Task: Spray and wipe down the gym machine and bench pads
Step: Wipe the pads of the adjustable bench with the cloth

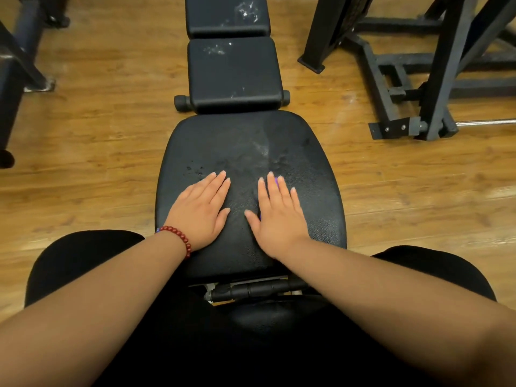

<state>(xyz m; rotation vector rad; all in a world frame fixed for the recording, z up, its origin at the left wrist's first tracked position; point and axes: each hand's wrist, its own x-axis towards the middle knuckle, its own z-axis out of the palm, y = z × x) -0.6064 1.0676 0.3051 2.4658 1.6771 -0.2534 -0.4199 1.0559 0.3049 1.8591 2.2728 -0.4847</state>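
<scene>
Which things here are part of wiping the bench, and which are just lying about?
Job: seat pad, middle pad, far pad, all wet-spotted; purple item pressed under the right hand, mostly hidden; left hand flat on the seat pad.
Lying about: black rack, steel bar, dark frame at left.

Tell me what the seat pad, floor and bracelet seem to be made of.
The seat pad: likely vinyl or faux leather, black, with pebbled grain and a wet sheen. The floor: glossy wood-grain planks; real wood or laminate, unclear. The bracelet: round, shiny dark red beads; wood, stone or plastic, cannot tell.
</scene>
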